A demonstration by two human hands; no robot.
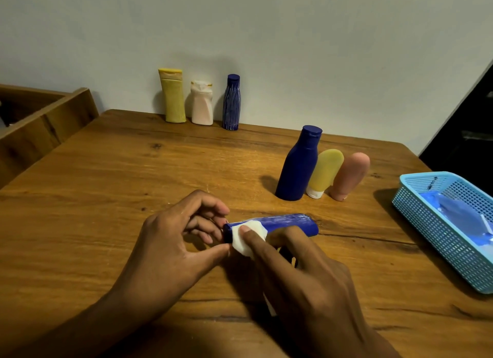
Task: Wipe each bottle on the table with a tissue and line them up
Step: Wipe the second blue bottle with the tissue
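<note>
Wood: a brown, knotted counter (106, 187) carries everything here.
Back row, left to right: a yellow bottle (173, 96), a pale pink bottle (202, 103) and a blue streaked bottle (231, 102) stand upright near the wall, close together.
Left hand (170, 240): its fingers (210, 208) are curled narrow around the cap end of the blue bottle (282, 224), thumb tip and fingertips pinching that end.
Blue bottle: lying on its side, held at the front middle of the counter, dark blue with whitish smears along its upper face.
Tissue (248, 236): white, folded small, pressed onto the bottle close to the cap end.
Right hand (301, 280): thumb flat on the tissue, the other fingers wrapped under the bottle, so it grips both.
Right group: a tall dark blue bottle (297, 165) upright, a yellow tube (325, 172) and a pink tube (349, 175) standing on their caps, leaning, just beside one another.
Far right: a light blue plastic basket (416, 197) holding a blue packet (458, 213).
</note>
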